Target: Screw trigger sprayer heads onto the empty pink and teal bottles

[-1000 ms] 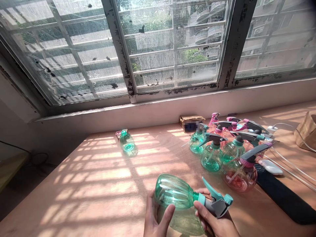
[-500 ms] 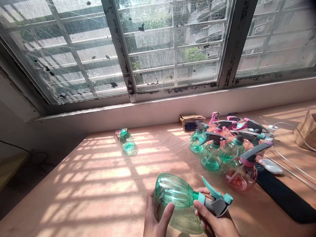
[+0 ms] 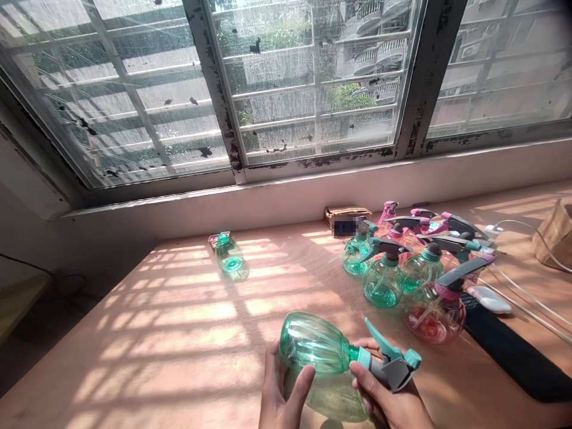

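A clear green spray bottle (image 3: 313,344) lies on its side between my hands, low in the head view, its base toward the left. My left hand (image 3: 286,387) is curled around the base end, with the thumb along the near side. At the neck, my right hand (image 3: 384,390) grips the teal collar between thumb and fingers. The grey and teal trigger head (image 3: 395,364) sits on the neck and points right. Some of my right fingers are hidden behind the bottle.
Several green and pink spray bottles (image 3: 383,285) stand at the right. A green bottle (image 3: 229,255) without a trigger head stands at the back left. A black pouch (image 3: 518,351), a white mouse (image 3: 490,300), cables, a small cardboard box (image 3: 333,219) and a brown paper bag (image 3: 556,238) share the table.
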`<state>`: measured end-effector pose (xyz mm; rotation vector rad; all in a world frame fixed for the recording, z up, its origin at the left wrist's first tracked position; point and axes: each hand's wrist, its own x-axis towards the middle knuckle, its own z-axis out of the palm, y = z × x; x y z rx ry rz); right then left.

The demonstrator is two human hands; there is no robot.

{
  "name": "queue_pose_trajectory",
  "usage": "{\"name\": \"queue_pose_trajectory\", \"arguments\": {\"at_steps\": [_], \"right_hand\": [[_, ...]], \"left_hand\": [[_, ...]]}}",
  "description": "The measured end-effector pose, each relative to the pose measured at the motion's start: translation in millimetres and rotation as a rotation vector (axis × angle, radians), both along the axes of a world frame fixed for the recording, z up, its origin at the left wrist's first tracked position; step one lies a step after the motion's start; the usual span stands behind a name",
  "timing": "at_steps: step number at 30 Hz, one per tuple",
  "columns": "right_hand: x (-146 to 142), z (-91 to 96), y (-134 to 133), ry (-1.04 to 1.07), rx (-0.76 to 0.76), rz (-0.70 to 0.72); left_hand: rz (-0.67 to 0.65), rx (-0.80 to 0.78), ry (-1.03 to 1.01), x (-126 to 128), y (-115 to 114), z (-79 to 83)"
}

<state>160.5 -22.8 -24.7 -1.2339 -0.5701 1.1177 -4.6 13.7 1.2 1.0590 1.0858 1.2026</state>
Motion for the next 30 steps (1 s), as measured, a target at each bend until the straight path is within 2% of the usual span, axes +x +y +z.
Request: {"name": "queue_pose_trajectory", "arguments": {"at_steps": [6,13,30], "right_hand": [[0,2.5,-1,0.015,-0.009,0.008],[0,5.6,-1,0.012,-0.010,0.005],[8,-18.4,2,-0.052,0.026,0.052]], "left_hand": [[-0.019,-0.019,-0.011,-1,-2,7.9],[-0.007,-0.023,-0.024,0,-2,4.6],[0.006,-0.021,-0.025,1,-3,7.3]]}}
